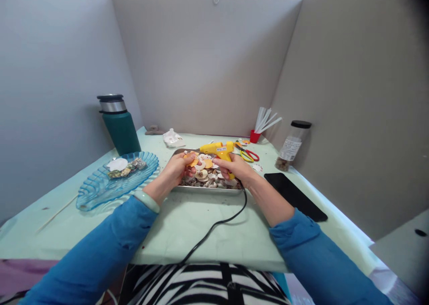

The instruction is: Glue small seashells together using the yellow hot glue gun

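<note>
My right hand [237,167] is wrapped round the handle of a yellow hot glue gun [217,149], its nozzle pointing left. A black cord [214,226] runs from its handle toward the table's front edge. Closed in a pinch, my left hand [177,169] holds a small orange seashell [192,161] near the nozzle; I cannot tell whether the two touch. Both hands are over a metal tray [208,190] filled with small shells [212,180] in white, orange and grey.
Left are a blue glass dish [100,196] with shell pieces, a green bottle [121,133] and a thin stick [56,214]. Right stand a red cup [255,136] of glue sticks, scissor-like pliers [250,155], a black-lidded jar [291,148] and a black phone-like slab [295,196]. Grey panels enclose the table.
</note>
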A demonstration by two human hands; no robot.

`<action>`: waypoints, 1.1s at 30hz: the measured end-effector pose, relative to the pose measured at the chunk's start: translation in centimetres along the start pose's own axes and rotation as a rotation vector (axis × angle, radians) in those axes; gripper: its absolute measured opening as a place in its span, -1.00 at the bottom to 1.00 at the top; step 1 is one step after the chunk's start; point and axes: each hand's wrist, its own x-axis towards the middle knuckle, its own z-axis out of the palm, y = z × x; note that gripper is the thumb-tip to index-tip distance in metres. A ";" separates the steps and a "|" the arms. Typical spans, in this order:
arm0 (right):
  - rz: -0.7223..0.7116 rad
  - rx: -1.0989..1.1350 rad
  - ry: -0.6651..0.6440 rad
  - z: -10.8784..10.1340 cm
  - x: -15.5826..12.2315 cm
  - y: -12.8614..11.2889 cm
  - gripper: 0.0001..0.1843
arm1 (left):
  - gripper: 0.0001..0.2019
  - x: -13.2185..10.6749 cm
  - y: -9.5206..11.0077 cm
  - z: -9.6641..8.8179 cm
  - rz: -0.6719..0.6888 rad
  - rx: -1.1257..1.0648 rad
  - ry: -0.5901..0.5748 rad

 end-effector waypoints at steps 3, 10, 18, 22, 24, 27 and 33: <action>-0.031 -0.077 0.061 -0.2 0.2 0.2 -0.52 | -0.96 0.0 0.1 0.1 0.010 0.000 0.025; -0.086 -0.438 0.161 -0.7 0.8 0.3 -0.62 | -0.98 -0.3 0.3 0.3 0.016 0.010 0.055; -0.030 -1.224 0.185 0.3 0.6 -0.2 -0.58 | -0.94 -0.5 0.4 0.4 0.012 -0.003 0.073; 0.033 -1.369 0.194 0.4 1.4 0.3 -0.59 | -0.96 -0.4 0.4 0.4 0.001 0.029 0.045; 0.042 -1.409 0.184 0.4 1.7 0.5 -0.58 | -0.95 -0.4 0.2 0.4 -0.004 0.042 0.013; 0.023 -1.449 0.146 0.5 2.0 0.6 -0.59 | -0.95 -0.3 0.1 0.3 -0.010 0.060 -0.013; -0.041 -1.484 0.170 0.6 1.2 -0.1 -0.58 | -0.94 -0.2 -0.1 0.3 -0.011 0.075 -0.016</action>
